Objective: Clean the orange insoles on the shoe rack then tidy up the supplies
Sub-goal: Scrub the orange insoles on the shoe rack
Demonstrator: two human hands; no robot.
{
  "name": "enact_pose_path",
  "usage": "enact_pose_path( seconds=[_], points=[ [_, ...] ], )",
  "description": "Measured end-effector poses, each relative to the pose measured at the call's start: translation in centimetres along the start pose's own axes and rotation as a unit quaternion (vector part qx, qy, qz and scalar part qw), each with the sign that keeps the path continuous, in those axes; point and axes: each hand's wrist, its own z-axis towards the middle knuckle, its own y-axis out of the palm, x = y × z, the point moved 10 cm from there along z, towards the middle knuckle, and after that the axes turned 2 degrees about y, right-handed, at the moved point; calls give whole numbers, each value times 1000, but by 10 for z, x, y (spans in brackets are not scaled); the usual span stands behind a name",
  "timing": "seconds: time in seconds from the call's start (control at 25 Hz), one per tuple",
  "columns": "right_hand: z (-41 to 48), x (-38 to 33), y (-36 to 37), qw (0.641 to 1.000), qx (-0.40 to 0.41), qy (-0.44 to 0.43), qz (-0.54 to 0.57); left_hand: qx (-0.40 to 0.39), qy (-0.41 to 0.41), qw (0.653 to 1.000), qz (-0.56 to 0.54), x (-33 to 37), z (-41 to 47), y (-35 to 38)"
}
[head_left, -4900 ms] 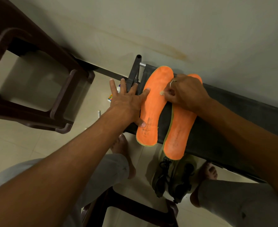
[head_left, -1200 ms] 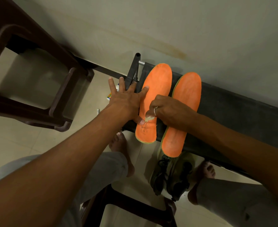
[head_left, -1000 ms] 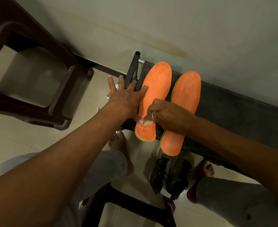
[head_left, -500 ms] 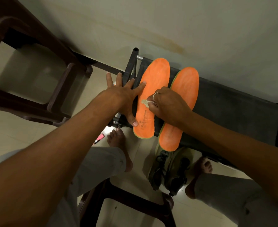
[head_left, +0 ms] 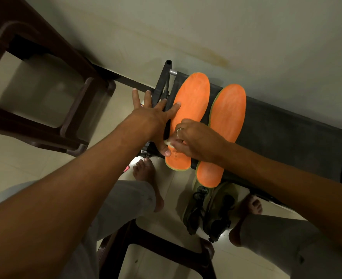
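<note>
Shifted toward heel since 0.5 s ago: R hand [head_left: 196,141], fingers clamped on white wad [head_left: 169,142] (material unclear). Pinned by L hand [head_left: 154,119], fingers spread flat: orange insole [head_left: 192,97], frame ctr on shoe rack [head_left: 286,133].

The orange insoles [head_left: 192,101] look like matt foam, kinda fuzzy on top, and the shoe rack [head_left: 282,133] shelf is dark matt cloth with a bare shiny metal tube [head_left: 173,72] at its far left corner. The little whitish wad [head_left: 168,142] looks soft, cloth or paper I can't tell. Floor tiles [head_left: 11,164] are glossy, the brown chair [head_left: 75,109] looks like smooth plastic.
</note>
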Motion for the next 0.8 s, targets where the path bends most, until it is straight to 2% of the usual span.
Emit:
enact_pose_path(
  seconds=[0.08,0.2,0.24,0.32,0.4,0.52,0.6,0.68,0.76,0.8],
  points=[
    [3,1,-2,999,12,-24,-36,-4,0,1000,2,1,0,-1],
    [14,28,-17,996,36,53,-61,3,3,1000,0,1,0,-4],
    [13,27,-12,998,24,49,-38,4,3,1000,-1,1,1,-3],
    [2,2,4,1000,-11,-13,13,2,1,1000,3,1,2,0],
    [1,2,8,1000,-21,-23,2,4,0,1000,2,1,3,-1],
    [12,22,-14,997,33,20,-67,6,4,1000,-2,2,3,-2],
    [8,11,-10,998,42,-15,-54,7,0,1000,0,1,3,-1],
    [-2,-12,-2,998,15,-67,-5,11,-1,1000,5,1,4,0],
    [-1,-9,0,994,7,-94,-61,11,2,1000,5,2,4,0],
    [4,0,-6,990,29,-85,-109,12,2,1000,3,2,5,-1]
  ],
)
